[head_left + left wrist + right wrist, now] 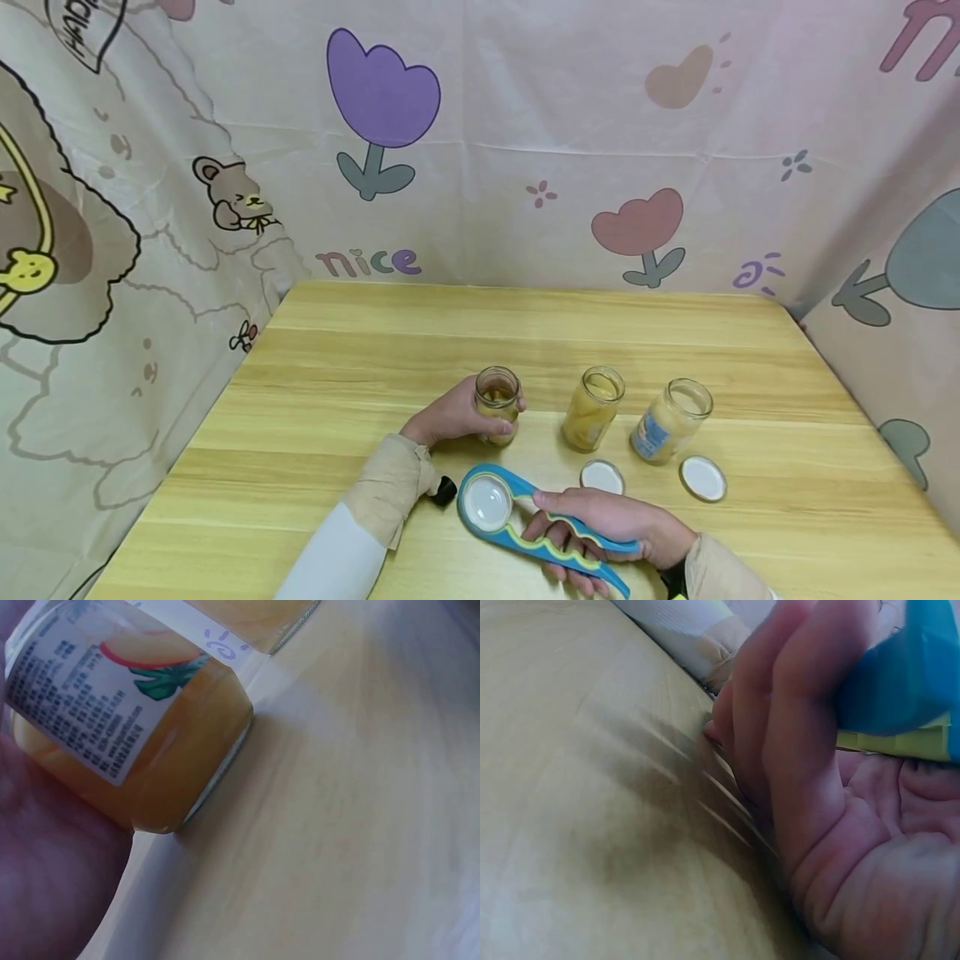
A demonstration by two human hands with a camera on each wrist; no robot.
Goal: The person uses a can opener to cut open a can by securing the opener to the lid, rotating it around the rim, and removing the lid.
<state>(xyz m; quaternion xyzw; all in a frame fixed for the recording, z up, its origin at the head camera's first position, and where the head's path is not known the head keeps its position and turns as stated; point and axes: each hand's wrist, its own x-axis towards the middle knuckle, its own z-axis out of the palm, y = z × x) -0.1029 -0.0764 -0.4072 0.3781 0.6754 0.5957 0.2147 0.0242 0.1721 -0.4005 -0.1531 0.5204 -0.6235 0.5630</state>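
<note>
My left hand (450, 414) grips an uncapped glass jar (498, 400), fingers behind it and thumb across its front. The left wrist view shows yellow-orange contents and a printed label with a fruit picture on this jar (112, 712). My right hand (611, 517) holds a blue and yellow jar opener (534, 547) by its two handles. A round white lid (487, 502) lies within the opener's loop, in front of the left-hand jar. In the right wrist view, curled fingers (802, 727) wrap a blue handle (892, 686) low over the table.
Two more uncapped glass jars stand to the right, one with yellow contents (592, 410) and one with a blue label (670, 422). A white lid (602, 476) lies just beyond my right hand, another lid (703, 478) farther right. Patterned cloth (510, 108) hangs behind the wooden table (300, 417).
</note>
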